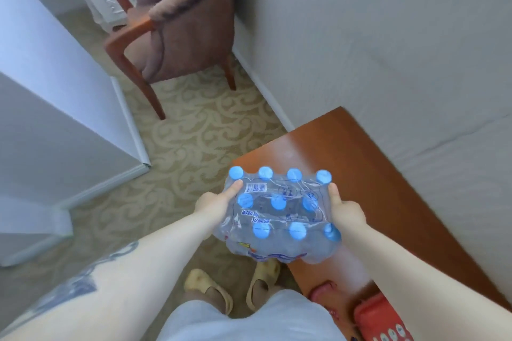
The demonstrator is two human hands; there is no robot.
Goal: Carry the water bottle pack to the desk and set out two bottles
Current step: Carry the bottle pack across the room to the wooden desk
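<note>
A shrink-wrapped water bottle pack with several blue caps is held in front of me, over the left edge of the reddish-brown desk. My left hand grips its left side with the thumb on top. Gripping the right side the same way is my right hand. All bottles are inside the plastic wrap. Whether the pack touches the desk top I cannot tell.
A red telephone lies on the near end of the desk, under my right forearm. An upholstered armchair with wooden arms stands ahead by the wall. White panels rise at the left. Patterned carpet covers the floor.
</note>
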